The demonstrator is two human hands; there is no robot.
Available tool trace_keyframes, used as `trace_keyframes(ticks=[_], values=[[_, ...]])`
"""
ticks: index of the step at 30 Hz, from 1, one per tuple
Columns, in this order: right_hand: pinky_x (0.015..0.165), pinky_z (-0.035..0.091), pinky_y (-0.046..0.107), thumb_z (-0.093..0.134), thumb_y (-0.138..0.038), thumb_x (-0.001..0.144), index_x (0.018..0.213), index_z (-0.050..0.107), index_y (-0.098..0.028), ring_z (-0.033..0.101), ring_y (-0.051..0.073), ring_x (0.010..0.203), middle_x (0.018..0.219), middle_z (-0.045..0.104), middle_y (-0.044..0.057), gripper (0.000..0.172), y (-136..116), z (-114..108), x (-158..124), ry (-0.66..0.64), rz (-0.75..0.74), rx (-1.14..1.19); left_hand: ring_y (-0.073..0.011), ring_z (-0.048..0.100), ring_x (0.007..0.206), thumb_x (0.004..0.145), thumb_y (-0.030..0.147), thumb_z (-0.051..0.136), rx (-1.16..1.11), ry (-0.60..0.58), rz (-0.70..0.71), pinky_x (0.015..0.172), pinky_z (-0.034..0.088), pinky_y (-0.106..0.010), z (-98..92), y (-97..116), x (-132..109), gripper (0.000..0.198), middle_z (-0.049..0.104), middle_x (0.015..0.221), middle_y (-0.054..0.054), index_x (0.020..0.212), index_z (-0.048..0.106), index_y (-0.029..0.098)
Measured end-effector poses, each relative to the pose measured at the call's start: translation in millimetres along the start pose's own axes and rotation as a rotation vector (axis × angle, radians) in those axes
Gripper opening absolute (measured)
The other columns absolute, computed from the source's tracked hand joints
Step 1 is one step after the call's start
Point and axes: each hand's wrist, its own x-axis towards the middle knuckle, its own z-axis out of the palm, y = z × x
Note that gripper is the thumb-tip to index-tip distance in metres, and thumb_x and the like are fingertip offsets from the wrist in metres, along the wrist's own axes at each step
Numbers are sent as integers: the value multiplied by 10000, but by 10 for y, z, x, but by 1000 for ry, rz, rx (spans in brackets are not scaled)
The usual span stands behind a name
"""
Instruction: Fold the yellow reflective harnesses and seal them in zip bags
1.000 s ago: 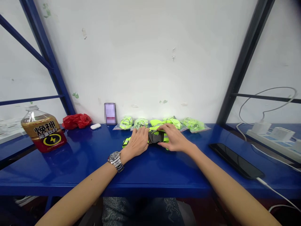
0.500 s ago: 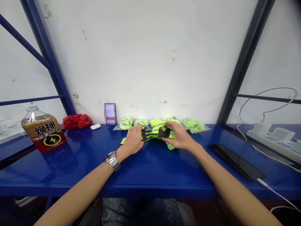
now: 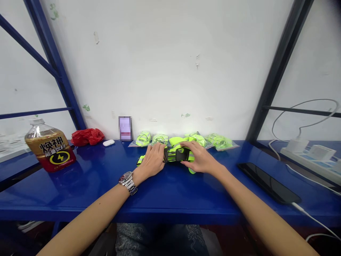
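Note:
A neon-yellow reflective strap (image 3: 176,141) with grey stripes lies bunched on the blue table between my hands. My left hand (image 3: 153,159) grips the pronged half of its black side-release buckle (image 3: 170,155). My right hand (image 3: 201,158) pinches the buckle's socket half (image 3: 181,154) between thumb and fingers. The two halves face each other, close together; I cannot tell whether they are locked. A short strap end with a black slider (image 3: 140,160) sticks out left of my left hand, and another piece hangs below my right fingers.
Clear bags of similar yellow straps (image 3: 220,141) line the wall. On the left stand a drink bottle (image 3: 49,145), a red plastic bag (image 3: 87,137), a white case (image 3: 108,143) and an upright phone (image 3: 125,128). A charging phone (image 3: 269,182) and power strip (image 3: 311,161) are right.
My right hand has brought the socket half leftward, closing the gap to the pronged half. The left hand has barely shifted.

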Motion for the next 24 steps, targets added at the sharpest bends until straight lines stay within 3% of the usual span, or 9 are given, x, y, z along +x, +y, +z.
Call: trace_keyframes(ticks=[6,12,15,18,21,24], values=[[818,508,467,686,-250,764,1430,268,-239,565,306,1035,1129,597,141,787,-8,45,-5,-88,-14,-55,-315,465,982,754,108,452,85,-25,12,802,355,-430,2,51,1,430,501,1047,-161,1182,413,104],[903,480,473,692,-193,771,1477,105,-263,525,321,1178,1360,482,162,921,-106,90,41,-110,-115,-65,-298,477,940,795,77,382,117,-39,32,775,365,-412,49,152,-7,387,512,1015,-160,1179,428,88],[904,476,464,658,-204,802,1468,147,-238,526,310,1168,1342,498,168,840,-141,98,63,-106,-143,-67,-301,477,965,797,84,389,102,-40,31,780,370,-409,55,167,-2,396,511,1032,-168,1192,425,81],[858,491,456,651,-230,798,1423,269,-220,565,297,1065,1202,590,148,733,-143,89,77,-80,-98,-70,-321,457,1023,785,135,450,64,-14,-5,820,367,-442,32,191,14,465,497,1102,-184,1244,397,76],[862,479,466,648,-243,773,1363,364,-202,573,295,1011,1140,616,137,657,-120,69,81,-11,-28,-72,-372,386,1142,774,206,514,39,118,-71,913,317,-527,-27,274,18,602,422,1250,-223,1332,332,74],[897,461,469,635,-238,759,1298,436,-201,576,293,1035,1154,617,127,576,-92,44,77,50,37,-17,-344,396,1151,839,212,470,-31,233,45,951,315,-508,-105,404,0,433,457,1228,-206,1253,436,93]])
